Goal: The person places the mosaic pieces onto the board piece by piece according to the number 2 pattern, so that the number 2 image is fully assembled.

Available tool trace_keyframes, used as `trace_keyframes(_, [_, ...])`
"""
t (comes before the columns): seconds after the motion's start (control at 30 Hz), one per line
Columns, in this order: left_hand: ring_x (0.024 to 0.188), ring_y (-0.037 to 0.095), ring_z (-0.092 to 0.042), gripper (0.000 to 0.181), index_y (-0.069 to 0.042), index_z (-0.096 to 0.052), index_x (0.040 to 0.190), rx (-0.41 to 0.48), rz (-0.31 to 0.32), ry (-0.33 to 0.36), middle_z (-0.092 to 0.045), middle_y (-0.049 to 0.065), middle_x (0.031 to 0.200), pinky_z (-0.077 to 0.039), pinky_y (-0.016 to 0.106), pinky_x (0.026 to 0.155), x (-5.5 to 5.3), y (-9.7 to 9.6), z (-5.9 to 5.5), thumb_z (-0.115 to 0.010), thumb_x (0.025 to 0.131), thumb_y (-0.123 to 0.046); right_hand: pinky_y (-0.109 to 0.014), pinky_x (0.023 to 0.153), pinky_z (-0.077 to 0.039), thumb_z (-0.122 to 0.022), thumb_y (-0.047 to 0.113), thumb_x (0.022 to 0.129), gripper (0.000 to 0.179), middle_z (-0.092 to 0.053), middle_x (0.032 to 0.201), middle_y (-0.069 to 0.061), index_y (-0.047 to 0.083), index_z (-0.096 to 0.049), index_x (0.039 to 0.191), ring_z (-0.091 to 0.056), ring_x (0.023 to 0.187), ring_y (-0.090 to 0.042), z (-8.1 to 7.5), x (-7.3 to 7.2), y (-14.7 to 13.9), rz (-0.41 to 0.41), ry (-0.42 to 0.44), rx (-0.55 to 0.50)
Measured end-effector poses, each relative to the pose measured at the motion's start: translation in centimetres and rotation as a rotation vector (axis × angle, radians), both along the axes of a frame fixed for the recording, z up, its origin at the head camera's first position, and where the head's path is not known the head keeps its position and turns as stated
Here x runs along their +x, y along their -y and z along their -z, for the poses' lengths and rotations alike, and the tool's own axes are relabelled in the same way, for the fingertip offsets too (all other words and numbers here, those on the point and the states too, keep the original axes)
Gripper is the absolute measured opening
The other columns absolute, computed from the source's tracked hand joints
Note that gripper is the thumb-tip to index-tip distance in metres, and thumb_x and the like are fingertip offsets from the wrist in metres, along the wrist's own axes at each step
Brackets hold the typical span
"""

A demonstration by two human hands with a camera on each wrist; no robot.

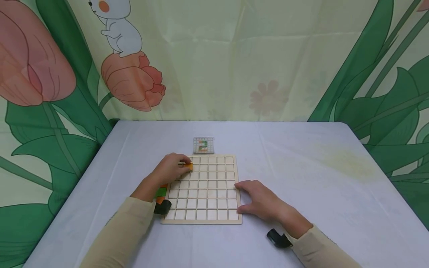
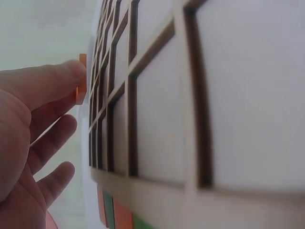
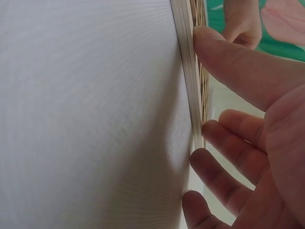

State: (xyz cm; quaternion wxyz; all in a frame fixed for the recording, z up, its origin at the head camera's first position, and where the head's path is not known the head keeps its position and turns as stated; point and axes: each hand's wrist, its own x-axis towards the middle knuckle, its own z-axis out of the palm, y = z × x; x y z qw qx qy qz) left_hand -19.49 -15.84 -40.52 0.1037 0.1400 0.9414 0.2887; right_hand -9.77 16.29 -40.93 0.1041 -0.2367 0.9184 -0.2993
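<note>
One thin, flat orange tile (image 1: 189, 166) is pinched by the left hand (image 1: 169, 168), the right hand (image 1: 262, 200) loosely spread.

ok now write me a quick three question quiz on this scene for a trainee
1. Which hand is pinching an orange piece?
2. True or false: the right hand touches the edge of the board.
3. Where does the small card lie? a) beneath the right hand b) just past the board's far edge c) between the two hands

Key: 1. The left hand. 2. True. 3. b
</note>
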Motion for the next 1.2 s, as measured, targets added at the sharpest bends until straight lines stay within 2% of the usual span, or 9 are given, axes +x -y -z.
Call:
trace_keyframes(0.2, [0.116, 0.028, -0.057, 0.024, -0.011, -0.072, 0.116, 0.005, 0.026, -0.014, -0.068, 0.005, 0.117, -0.051, 0.042, 0.092, -0.1, -0.8, 0.2, -0.071, 0.095, -0.023, -0.05, 0.107, -0.038, -0.085, 0.019, 0.079, 0.067, -0.057, 0.135, -0.015, -0.002, -0.056, 0.136, -0.049, 0.128, -0.035, 0.1, 0.0, 0.0, 0.0, 0.002, -0.008])
trace_keyframes(0.5, [0.112, 0.026, -0.057, 0.023, -0.01, -0.073, 0.115, -0.02, 0.02, -0.019, -0.068, 0.004, 0.114, -0.05, 0.041, 0.093, -0.4, -1.7, 0.5, -0.072, 0.095, -0.022, -0.05, 0.106, -0.038, -0.085, 0.02, 0.079, 0.067, -0.057, 0.135, -0.014, -0.001, -0.056, 0.136, -0.049, 0.128, -0.035, 0.2, 0.0, -0.1, -0.011, -0.012, 0.003])
trace_keyframes(0.87, [0.111, 0.025, -0.057, 0.023, -0.01, -0.073, 0.114, -0.017, 0.022, -0.026, -0.069, 0.003, 0.112, -0.05, 0.041, 0.093, -0.3, -1.8, 0.5, -0.072, 0.094, -0.02, -0.05, 0.107, -0.038, -0.085, 0.021, 0.079, 0.068, -0.056, 0.136, -0.013, 0.0, -0.056, 0.136, -0.048, 0.129, -0.034, 0.2, 0.0, -0.1, 0.005, 0.008, 0.009])
trace_keyframes(1.2, [0.11, 0.024, -0.057, 0.022, -0.011, -0.072, 0.114, -0.049, 0.01, -0.002, -0.068, 0.003, 0.113, -0.05, 0.041, 0.094, -0.6, -2.3, 0.5, -0.073, 0.094, -0.019, -0.05, 0.107, -0.038, -0.085, 0.021, 0.079, 0.068, -0.056, 0.136, -0.014, -0.001, -0.056, 0.136, -0.048, 0.129, -0.034, 0.3, 0.0, 0.0, 0.008, 0.005, 0.014])
